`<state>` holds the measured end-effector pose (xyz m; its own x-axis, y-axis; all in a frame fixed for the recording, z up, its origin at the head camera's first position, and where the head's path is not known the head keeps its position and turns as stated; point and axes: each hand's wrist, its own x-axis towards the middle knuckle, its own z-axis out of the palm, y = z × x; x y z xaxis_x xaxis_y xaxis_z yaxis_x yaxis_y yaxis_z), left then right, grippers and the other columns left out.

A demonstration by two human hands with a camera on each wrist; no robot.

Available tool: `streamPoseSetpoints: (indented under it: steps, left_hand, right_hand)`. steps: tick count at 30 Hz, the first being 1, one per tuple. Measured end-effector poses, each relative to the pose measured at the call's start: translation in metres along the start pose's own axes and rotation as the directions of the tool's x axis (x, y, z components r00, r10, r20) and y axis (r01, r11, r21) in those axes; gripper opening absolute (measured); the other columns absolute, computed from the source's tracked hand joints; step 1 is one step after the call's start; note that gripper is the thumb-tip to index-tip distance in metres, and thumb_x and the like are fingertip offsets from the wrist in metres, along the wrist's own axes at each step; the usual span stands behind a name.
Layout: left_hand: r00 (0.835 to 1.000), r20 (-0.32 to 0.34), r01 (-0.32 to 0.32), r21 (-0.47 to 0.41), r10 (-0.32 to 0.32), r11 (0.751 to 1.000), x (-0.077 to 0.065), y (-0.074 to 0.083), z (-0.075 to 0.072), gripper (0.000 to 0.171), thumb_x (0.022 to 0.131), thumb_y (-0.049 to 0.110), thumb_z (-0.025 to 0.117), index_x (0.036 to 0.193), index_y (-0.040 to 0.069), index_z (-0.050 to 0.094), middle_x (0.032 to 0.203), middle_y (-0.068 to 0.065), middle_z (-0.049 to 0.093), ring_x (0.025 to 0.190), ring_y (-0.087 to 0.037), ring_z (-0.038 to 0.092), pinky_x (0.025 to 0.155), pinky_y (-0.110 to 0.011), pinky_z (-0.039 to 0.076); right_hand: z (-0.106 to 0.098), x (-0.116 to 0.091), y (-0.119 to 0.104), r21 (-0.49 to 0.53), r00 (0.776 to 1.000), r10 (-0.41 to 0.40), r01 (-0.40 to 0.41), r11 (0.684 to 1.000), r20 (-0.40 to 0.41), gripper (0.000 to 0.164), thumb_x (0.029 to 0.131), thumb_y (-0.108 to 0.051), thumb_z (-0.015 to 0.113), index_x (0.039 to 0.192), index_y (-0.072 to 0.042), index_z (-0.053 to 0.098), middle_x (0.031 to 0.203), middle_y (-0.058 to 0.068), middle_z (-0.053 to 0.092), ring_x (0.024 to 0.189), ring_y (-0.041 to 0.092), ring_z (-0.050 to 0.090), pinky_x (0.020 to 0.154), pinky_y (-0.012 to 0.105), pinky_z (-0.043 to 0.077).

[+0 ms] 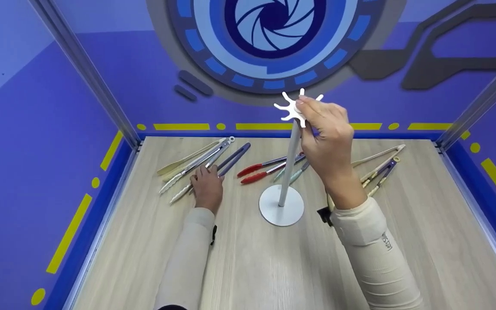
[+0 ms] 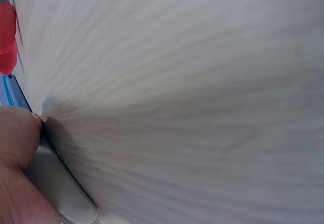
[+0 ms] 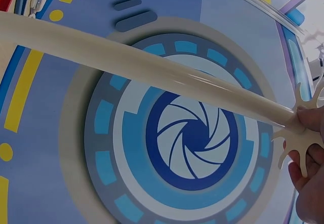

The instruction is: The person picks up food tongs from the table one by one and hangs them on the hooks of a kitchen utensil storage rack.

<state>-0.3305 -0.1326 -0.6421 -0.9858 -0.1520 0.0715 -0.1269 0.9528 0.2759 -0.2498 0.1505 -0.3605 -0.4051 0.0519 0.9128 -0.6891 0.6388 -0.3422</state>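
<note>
My right hand point(image 1: 327, 133) holds the white hook-rimmed top point(image 1: 290, 110) of a stand. The stand's pole point(image 1: 290, 163) rises from a round white base point(image 1: 269, 211) on the table. In the right wrist view the thumb lies beside the pole, with fingers behind the hooked disc point(image 3: 298, 140). My left hand point(image 1: 208, 187) grips grey tongs point(image 1: 236, 158) lying on the table; the palm hides part of them. A grey tip point(image 2: 66, 188) shows past the fingers in the left wrist view. Silver tongs point(image 1: 196, 165) lie just left of that hand.
Beige tongs point(image 1: 187, 156) lie at the far left. Red-tipped tongs point(image 1: 254, 174) and mint-green tongs point(image 1: 297, 172) are behind the stand. Further right, partly behind the right arm, are beige tongs point(image 1: 381, 154) and yellow-patterned tongs point(image 1: 379, 178). Blue walls enclose the wooden table point(image 1: 248, 267).
</note>
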Motion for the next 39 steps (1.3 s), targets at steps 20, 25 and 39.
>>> streamPoseSetpoints:
  steps: [20,25,39]
  left_hand:
    - [1.0,-0.001,0.004,-0.101,-0.004,0.995,-0.004,-0.001,-0.001,0.052,0.105,0.04,0.064,0.149,0.012,0.059,0.134,-0.019,0.055,0.13,-0.037,0.049,0.119,-0.065,0.029]
    - [1.0,0.003,-0.007,-0.104,0.007,0.995,-0.006,-0.002,-0.004,0.053,0.105,0.042,0.064,0.15,0.014,0.059,0.134,-0.019,0.056,0.129,-0.038,0.049,0.119,-0.065,0.029]
    - [0.997,-0.066,-0.052,-0.282,0.035,0.958,-0.024,-0.011,-0.013,0.05,0.106,0.036,0.064,0.151,0.015,0.058,0.139,-0.018,0.056,0.135,-0.037,0.048,0.118,-0.062,0.022]
  right_hand:
    - [0.0,0.002,0.002,-0.001,1.0,-0.014,0.014,1.0,0.003,0.023,0.094,0.001,0.077,0.114,-0.007,0.084,0.116,0.008,0.083,0.107,0.031,0.079,0.102,0.041,0.054]
    - [0.0,0.001,0.003,-0.006,1.0,-0.015,0.015,1.0,0.008,0.023,0.094,0.001,0.077,0.115,-0.007,0.084,0.116,0.009,0.083,0.108,0.031,0.079,0.102,0.042,0.054]
    - [0.0,0.0,0.003,0.012,0.999,-0.035,0.035,0.999,-0.002,0.022,0.093,0.001,0.078,0.114,-0.005,0.084,0.116,0.009,0.083,0.106,0.031,0.078,0.103,0.04,0.053]
